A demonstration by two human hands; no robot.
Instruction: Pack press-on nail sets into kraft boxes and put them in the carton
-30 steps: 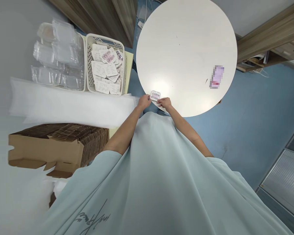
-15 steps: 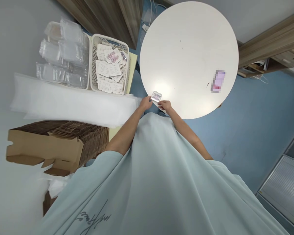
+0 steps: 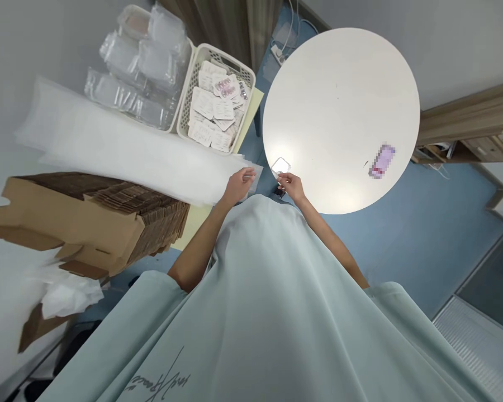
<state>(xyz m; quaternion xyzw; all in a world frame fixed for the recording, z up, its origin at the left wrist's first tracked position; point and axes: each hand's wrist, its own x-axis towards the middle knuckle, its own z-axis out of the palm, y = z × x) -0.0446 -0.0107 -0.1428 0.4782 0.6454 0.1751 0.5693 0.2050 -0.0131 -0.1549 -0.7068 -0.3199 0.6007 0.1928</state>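
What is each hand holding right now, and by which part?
The right hand pinches the small clear pack by its near edge. The left hand grips the end of the white foam sheets.

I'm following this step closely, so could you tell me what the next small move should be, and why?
Probably bring the left hand back to the small pack: the right hand alone pinches it at the round table edge, while the left touches the white foam sheets.

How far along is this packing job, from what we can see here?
Done: nothing finished shows on the round table. In hand: the right hand holds a small clear pack; the left hand touches the white foam sheets. Left: a basket of nail cards.
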